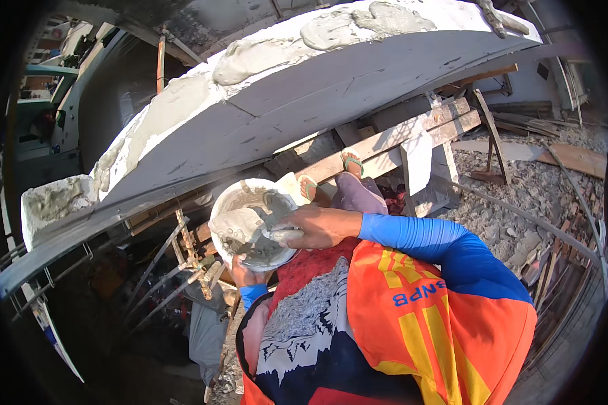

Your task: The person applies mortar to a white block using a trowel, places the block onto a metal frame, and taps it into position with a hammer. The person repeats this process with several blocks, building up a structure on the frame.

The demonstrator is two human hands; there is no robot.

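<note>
A white bucket [217, 233] of wet grey mortar [267, 202] is in front of my body. My left hand [248, 275] is closed on the bucket's near lower edge; part of the fingers is hidden beneath it. My right hand [321, 227] is wrapped round the handle of a trowel [240, 225]. Its mortar-smeared blade lies inside the bucket, over the mortar. Beyond the bucket stretches a white block wall [317, 91]. Wet mortar [260, 61] is spread in lumps along its top.
My sandalled feet stand on wooden planks [385, 145] beside the wall. Timber props [493, 135] and rubble [507, 209] lie to the right. A long metal bar [67, 250] and bamboo poles [189, 243] are at the left, above a dark drop. A tool [496, 20] rests on the wall's far right end.
</note>
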